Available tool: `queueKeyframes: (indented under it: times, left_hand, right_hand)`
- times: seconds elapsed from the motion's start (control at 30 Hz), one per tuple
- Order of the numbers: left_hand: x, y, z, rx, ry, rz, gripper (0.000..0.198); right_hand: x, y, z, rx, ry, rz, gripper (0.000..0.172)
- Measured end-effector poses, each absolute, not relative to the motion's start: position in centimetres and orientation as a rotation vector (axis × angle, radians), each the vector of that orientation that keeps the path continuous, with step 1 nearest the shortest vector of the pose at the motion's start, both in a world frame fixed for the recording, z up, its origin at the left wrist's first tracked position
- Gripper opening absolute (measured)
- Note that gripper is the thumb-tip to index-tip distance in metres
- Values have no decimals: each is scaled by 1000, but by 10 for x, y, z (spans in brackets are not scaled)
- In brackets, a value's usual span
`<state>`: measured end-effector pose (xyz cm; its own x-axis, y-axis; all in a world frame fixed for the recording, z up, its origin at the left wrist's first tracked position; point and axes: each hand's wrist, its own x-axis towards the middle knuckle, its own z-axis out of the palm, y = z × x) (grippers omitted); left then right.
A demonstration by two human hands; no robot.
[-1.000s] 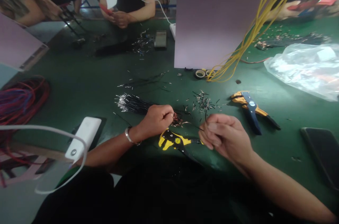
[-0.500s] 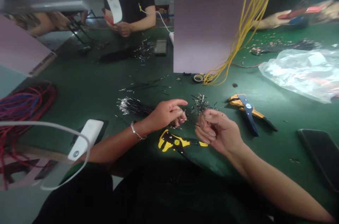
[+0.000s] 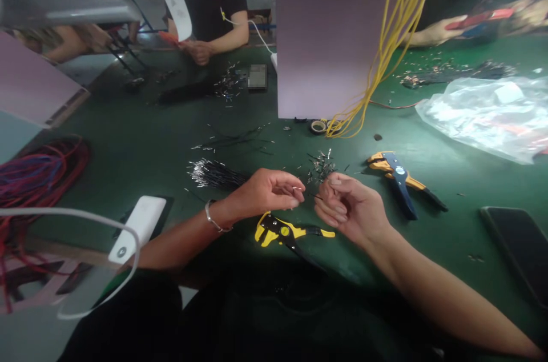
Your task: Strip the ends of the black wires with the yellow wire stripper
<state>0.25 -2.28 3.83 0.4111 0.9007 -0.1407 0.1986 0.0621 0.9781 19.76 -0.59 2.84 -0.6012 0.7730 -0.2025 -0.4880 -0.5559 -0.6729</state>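
Left hand's index finger was stretched out half a second ago; now it's bent down, thumb just below it with a gap between. Right hand roughly same spot, same pinch. Right fingers closed on a thin black wire, end poking out toward the left hand. Left fingers half-curled; pale sliver near the tips, can't tell if gripped. Hands apart, over the tabletop, toward its near edge.

Bundle of black wires lies beside the left hand, silvery ends toward the tabletop's left edge. Yellow-black stripper sits below the hands, nearer the near edge. Pile of clippings just beyond the right hand. Blue-orange stripper right of that; dark phone toward the near right corner. White power bank near left corner, coiled red and blue wires along the left edge. Co-worker's hands at the far edge.
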Motion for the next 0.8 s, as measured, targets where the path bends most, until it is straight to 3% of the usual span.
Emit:
queueKeyframes:
  times: [0.1,0.47,0.8]
  left_hand:
    - [7,-27,43,1430,1133,736,14]
    - [-3,-28,38,1428,1128,829,13]
    - [-14,-25,34,1420,1204,846,14]
  right_hand:
    - [196,-7,26,-630,-735,2185,19]
    - [201,8,13,-776,-798,1950,7]
    - [203,15,1,-800,-829,1909,11]
